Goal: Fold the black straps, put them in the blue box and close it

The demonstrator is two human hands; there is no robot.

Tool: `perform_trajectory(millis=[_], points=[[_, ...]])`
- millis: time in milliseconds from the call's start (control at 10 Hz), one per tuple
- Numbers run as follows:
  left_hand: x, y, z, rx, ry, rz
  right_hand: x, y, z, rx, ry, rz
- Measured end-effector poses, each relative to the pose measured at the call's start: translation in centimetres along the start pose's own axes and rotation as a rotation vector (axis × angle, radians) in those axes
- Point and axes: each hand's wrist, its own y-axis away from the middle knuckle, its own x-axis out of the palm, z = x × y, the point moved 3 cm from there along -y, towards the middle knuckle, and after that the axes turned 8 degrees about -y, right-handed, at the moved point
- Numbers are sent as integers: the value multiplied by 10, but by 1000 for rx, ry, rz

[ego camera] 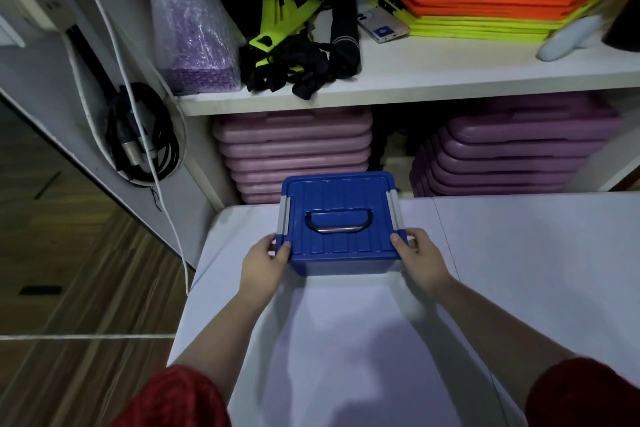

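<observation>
The blue box (341, 218) stands on the white table (502, 270) with its ribbed lid on, a dark handle lying flat on top and grey clips along both sides. My left hand (265, 265) grips its near left corner, thumb on the lid. My right hand (417, 260) grips the near right corner the same way. A tangle of black straps (294, 69) with yellow-green parts lies on the white shelf (415, 80) behind and above the box.
On the shelf are a purple wrapped roll (194, 21), a black folded umbrella (343, 28), a phone (381, 26) and stacked orange and yellow frames (485, 10). Purple stacked boards (294, 149) sit below. Coiled black cables (142, 135) hang at left, over wooden floor.
</observation>
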Motion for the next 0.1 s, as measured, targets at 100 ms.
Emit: perform_trajectory(millis=[100], points=[[2, 52, 27, -7, 11, 23, -7, 42, -30, -47, 37, -27]])
